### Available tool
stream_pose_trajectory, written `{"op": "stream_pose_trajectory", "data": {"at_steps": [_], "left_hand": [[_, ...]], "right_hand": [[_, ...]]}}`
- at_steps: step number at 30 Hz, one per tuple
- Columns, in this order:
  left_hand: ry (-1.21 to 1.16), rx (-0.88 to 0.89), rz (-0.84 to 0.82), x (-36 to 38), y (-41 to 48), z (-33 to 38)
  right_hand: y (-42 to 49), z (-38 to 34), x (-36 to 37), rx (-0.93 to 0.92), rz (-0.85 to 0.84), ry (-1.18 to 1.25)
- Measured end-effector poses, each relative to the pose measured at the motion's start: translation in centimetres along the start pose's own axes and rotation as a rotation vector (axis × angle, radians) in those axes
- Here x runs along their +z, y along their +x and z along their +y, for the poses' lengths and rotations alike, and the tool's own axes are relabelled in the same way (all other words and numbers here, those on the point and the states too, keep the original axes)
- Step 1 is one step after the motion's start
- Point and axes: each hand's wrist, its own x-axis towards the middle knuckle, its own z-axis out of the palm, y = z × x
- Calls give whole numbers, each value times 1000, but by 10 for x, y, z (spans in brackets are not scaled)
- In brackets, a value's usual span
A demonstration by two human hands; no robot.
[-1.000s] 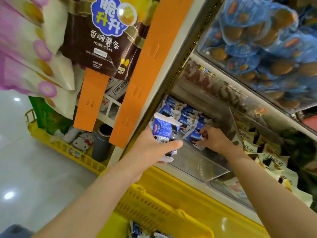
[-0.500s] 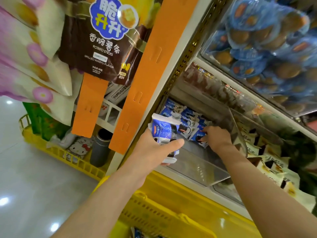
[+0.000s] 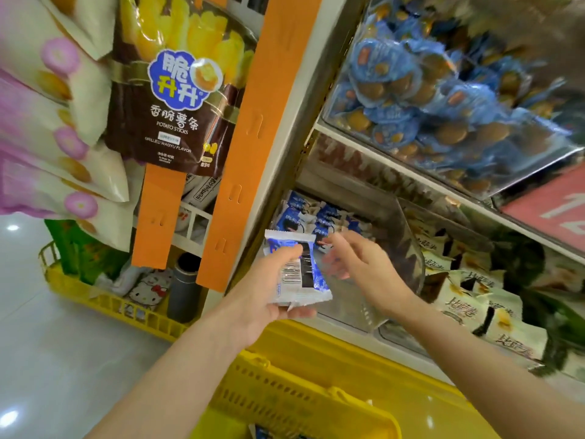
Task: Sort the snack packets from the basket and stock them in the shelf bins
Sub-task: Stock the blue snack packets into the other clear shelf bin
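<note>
I judge this as mid-stocking: my left hand (image 3: 269, 296) grips a small stack of blue-and-white packets (image 3: 296, 269) just in front of the clear shelf bin (image 3: 408, 248), above the yellow basket (image 3: 285, 403). My right hand (image 3: 357, 267) hangs spread and empty beside them; next it should pinch one off the stack and set it among the matching packets in the bin. Wrappers look crinkly, barcode up

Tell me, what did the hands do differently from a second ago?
The right hand has come out of the clear bin, where it was pressing down blue packets, and now reaches, open and empty, toward the packet stack in the left hand. The left hand keeps gripping that stack in front of the bin. The yellow basket stays below.
</note>
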Motion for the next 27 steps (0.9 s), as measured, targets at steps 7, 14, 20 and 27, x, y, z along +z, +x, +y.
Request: {"op": "stream_pose_trajectory", "data": {"at_steps": [7, 14, 20, 27], "left_hand": [[353, -70, -124, 5, -14, -11], [348, 8, -16, 9, -28, -28], [171, -70, 93, 3, -27, -24], [-56, -124, 12, 9, -32, -18]], "right_hand": [[-50, -15, 1, 260, -314, 367], [-71, -23, -5, 284, -176, 443], [-73, -42, -29, 233, 20, 541], [-88, -34, -11, -353, 67, -389]]}}
